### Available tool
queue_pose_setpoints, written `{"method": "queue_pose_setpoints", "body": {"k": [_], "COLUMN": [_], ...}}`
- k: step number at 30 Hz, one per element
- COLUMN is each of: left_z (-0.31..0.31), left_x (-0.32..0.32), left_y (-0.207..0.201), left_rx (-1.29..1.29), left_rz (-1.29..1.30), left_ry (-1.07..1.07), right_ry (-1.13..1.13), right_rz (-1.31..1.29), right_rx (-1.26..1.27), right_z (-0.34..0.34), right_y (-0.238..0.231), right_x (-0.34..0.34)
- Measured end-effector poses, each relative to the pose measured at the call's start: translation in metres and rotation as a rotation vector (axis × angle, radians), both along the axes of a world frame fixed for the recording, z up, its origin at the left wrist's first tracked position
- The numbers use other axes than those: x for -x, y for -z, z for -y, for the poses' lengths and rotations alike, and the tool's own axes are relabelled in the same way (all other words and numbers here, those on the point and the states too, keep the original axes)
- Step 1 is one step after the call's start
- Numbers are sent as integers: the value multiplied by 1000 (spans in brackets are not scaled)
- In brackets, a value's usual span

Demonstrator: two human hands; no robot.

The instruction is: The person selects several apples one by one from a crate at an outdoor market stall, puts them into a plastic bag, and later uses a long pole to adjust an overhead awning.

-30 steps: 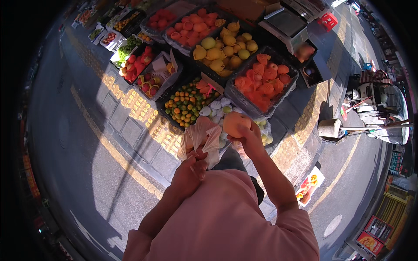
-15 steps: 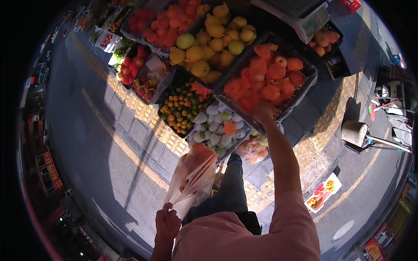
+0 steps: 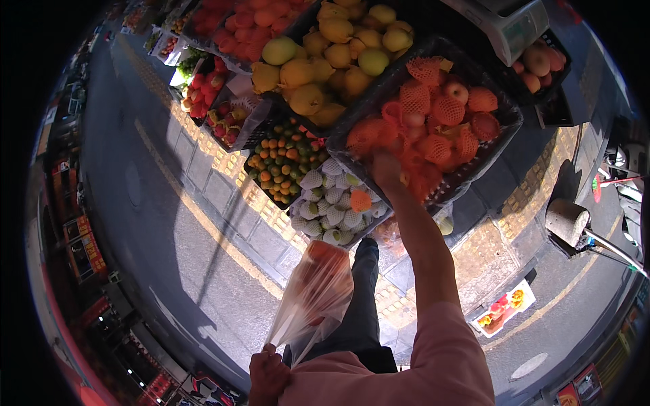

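Observation:
My left hand (image 3: 269, 372) is closed on the gathered neck of a thin clear plastic bag (image 3: 305, 304). Reddish-orange fruit (image 3: 326, 260) shows through the film toward its far end. My right hand (image 3: 386, 170) reaches into the near left part of a black crate (image 3: 516, 125). Apples (image 3: 455, 93) lie in there, many wrapped in orange foam nets (image 3: 414, 95). The fingers of that hand are hidden and dim among the orange nets, so a hold on anything cannot be made out.
Beside the crate stand yellow-wrapped fruit (image 3: 305, 101), small orange-and-green citrus (image 3: 277, 162) and pale fruit in white nets (image 3: 332, 203). A scale (image 3: 518, 34) overhangs the far right. On the pavement are a white box (image 3: 502, 312) and a drum-like object (image 3: 567, 220).
My right hand has shifted left within the crate. My left hand has come down closer to my body, and the bag is drawn out longer. The whole view has shifted a little.

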State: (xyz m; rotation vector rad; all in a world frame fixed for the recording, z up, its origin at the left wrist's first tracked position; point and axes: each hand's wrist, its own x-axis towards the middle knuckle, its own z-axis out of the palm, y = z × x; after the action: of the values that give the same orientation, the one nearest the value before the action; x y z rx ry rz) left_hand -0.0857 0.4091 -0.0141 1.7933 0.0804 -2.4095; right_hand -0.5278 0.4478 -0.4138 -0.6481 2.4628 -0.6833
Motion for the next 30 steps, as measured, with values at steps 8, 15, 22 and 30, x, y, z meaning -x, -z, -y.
{"method": "queue_pose_setpoints", "body": {"k": [8,15,22,30], "left_z": [1,10,18,15], "left_x": [17,37,36,26], "left_y": [0,8,15,17], "left_rx": [16,72,48,15], "left_rz": [79,54,60,73], "left_ry": [105,177,189,128], "right_ry": [-131,-413,-182,365], "right_rz": [166,-367,-82,94], "right_rx": [-6,272,-54,565], "right_z": [-9,-5,-2,-6], "right_y": [-17,15,55,-14], "right_x": [26,21,11,4]}}
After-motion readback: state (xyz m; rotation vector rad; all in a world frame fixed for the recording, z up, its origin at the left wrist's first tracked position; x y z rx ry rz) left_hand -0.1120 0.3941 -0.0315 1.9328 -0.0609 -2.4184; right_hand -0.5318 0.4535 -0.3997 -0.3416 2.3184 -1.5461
